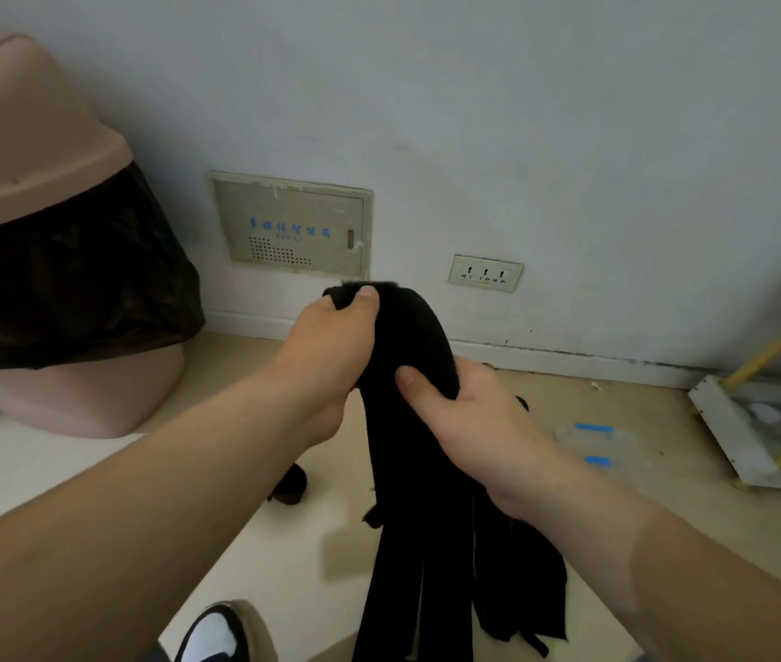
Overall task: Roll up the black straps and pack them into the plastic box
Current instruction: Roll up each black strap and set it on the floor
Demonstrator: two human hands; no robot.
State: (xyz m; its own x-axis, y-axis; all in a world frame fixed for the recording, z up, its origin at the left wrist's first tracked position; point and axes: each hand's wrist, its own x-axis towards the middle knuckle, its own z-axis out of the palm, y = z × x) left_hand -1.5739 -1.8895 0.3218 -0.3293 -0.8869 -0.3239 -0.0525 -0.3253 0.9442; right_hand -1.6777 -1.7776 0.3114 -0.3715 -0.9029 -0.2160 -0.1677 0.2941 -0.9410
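Note:
A bundle of several long black straps hangs in front of me, its loose ends trailing to the floor. My left hand grips the bundle's top end, thumb pressed on it. Just below and to the right, my right hand is closed around the same bundle. A small rolled black strap lies on the floor under my left forearm. The clear plastic box with blue clips sits on the floor to the right of my right hand.
A pink swing-lid bin with a black bag stands at the left. The white wall holds a metal panel and a socket. A white and yellow rack is at the right edge. My shoe shows at the bottom.

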